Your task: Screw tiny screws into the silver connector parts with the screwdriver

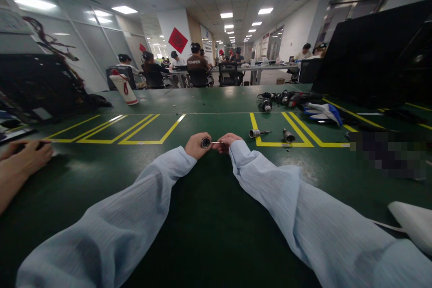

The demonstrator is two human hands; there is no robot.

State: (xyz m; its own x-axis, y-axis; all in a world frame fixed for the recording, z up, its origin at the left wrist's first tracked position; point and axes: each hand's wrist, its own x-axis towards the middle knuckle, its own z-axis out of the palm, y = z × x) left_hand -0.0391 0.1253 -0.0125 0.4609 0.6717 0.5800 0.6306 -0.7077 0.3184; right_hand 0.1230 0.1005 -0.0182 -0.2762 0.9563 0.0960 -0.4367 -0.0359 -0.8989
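Note:
My left hand (196, 145) is closed around a small round metal part (205, 142) with a dark centre, held just above the green table (209, 225). My right hand (228, 141) pinches a thin metal rod (216, 142) whose tip meets that part. Both arms wear pale blue sleeves. To the right of my hands lie a short metal cylinder with a pin (256, 133) and another small metal cylinder (289, 136) on the yellow floor-tape lines.
A co-worker's hand (25, 155) rests on a dark object at the left. A white bottle (124, 87) stands at the back left. Tools (280, 98), a blue-white glove (322, 111) and a black monitor (371, 54) occupy the right. People sit at far desks.

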